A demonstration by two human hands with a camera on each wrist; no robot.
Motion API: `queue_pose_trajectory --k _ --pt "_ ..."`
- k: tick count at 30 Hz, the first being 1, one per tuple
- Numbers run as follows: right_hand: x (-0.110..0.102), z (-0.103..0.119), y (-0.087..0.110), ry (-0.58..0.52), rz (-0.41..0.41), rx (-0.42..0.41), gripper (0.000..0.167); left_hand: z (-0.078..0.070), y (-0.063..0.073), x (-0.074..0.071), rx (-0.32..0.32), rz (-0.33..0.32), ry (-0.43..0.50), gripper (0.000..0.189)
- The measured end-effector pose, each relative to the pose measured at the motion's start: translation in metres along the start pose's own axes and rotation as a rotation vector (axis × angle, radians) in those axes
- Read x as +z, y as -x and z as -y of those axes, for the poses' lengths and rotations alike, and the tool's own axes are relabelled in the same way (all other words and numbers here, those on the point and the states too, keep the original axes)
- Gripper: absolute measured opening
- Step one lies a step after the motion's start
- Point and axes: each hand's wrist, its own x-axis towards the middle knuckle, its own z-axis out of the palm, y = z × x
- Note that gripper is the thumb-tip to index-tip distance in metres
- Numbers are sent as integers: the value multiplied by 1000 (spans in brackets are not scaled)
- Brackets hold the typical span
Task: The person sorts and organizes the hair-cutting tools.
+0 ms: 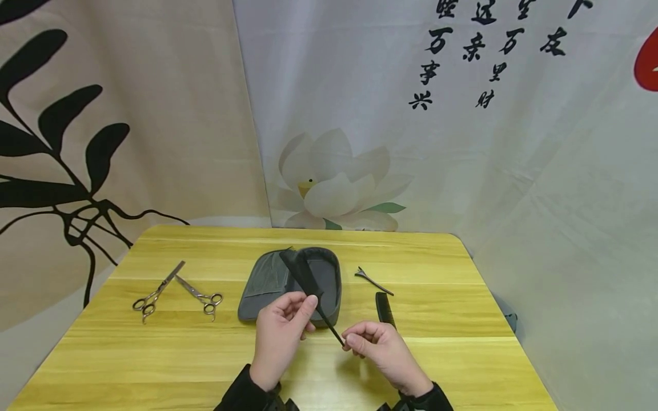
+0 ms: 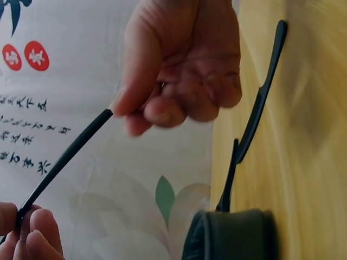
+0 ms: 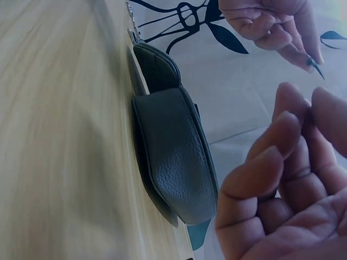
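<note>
A black rat-tail comb [image 1: 303, 274] is held slanting over an open dark grey zip case [image 1: 252, 307], its toothed end up and away. My left hand [image 1: 281, 328] pinches it between thumb and fingers where the teeth meet the tail. At the thin tail's end are the fingertips of my right hand [image 1: 377, 348], thumb against forefinger. In the left wrist view, the tail [image 2: 68, 154] runs from the left fingers to the right hand's thumb [image 2: 130, 97]. The right wrist view shows the right hand [image 3: 293, 179] with curled fingers, the left hand [image 3: 276, 27] beyond.
Two pairs of hairdressing scissors, one [image 1: 159, 291] at far left and another [image 1: 200, 295] beside it, lie left of the case. To its right lie a hair clip [image 1: 374, 281] and a smaller black comb [image 1: 383, 308]. Printed curtains [image 1: 540, 188] hang behind the wooden table [image 1: 169, 365].
</note>
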Motion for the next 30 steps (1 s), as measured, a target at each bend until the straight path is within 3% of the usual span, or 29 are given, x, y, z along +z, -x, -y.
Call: queue_pose_trajectory --k 6,11,17,21,30 --pt "-7 -1 3 -18 -29 3 32 -7 -14 -11 3 8 -43 20" --pt "-12 -1 4 -36 -70 41 21 -16 -38 -21 -33 89 -129 29" --pt "-18 -1 3 -23 -114 58 21 -9 -81 -22 -150 278 -220 29" --pt "-20 -1 2 -37 -121 66 18 -1 -103 -19 -230 355 -290 28" --pt "-20 -4 4 -50 -120 60 20 9 -119 -3 -451 411 -330 35"
